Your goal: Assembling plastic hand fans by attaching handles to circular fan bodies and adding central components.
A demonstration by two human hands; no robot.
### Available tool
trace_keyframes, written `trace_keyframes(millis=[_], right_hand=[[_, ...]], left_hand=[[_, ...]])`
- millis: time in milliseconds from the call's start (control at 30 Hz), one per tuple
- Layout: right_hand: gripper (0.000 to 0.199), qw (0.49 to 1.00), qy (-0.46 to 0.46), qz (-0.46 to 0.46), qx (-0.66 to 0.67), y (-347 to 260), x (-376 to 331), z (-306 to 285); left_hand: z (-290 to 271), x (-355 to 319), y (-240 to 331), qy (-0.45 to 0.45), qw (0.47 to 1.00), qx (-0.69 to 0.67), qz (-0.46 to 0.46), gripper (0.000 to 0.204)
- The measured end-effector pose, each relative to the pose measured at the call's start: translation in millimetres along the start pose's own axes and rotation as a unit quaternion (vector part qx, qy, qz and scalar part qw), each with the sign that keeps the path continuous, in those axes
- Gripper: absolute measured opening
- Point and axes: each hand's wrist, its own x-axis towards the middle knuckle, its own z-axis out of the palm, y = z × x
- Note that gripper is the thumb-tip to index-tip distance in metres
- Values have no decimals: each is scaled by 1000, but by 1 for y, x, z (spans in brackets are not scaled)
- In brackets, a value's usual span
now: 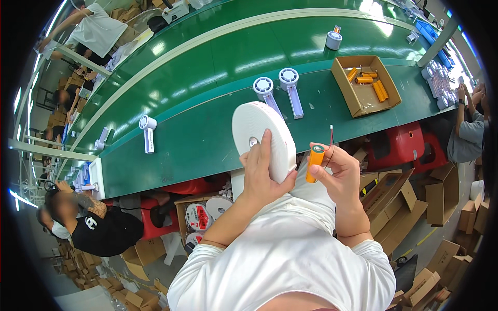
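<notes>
My left hand (259,173) is closed round a large white roll of tape (258,122), which stands on edge over the near side of the bench. One finger lies across its flat face, close to the core. In my right hand (342,173) an orange cylindrical battery (314,165) is pinched upright between thumb and fingers. A thin lead (332,137) with a small white plug sticks up beside it. The roll and the battery are a short way apart. Just beyond the roll lie two white handheld fans, one (263,85) partly behind it and another (290,85) in full view.
A cardboard box (358,101) with several orange batteries (380,90) sits at the right on the green bench (202,140). More fans lie at the left (148,127) and far side (334,40). Below are red stools (397,147) and boxed tape rolls (198,216). Other people work at both sides.
</notes>
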Motion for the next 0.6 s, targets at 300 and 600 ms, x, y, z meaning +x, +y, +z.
trace_keyframes(millis=[300, 600], right_hand=[[48, 973, 17, -69, -218, -14, 6, 16], [45, 971, -72, -46, -225, -18, 6, 5]], left_hand=[[4, 4, -15, 51, 987, 101, 110, 92], [-5, 4, -9, 46, 988, 117, 93, 95]])
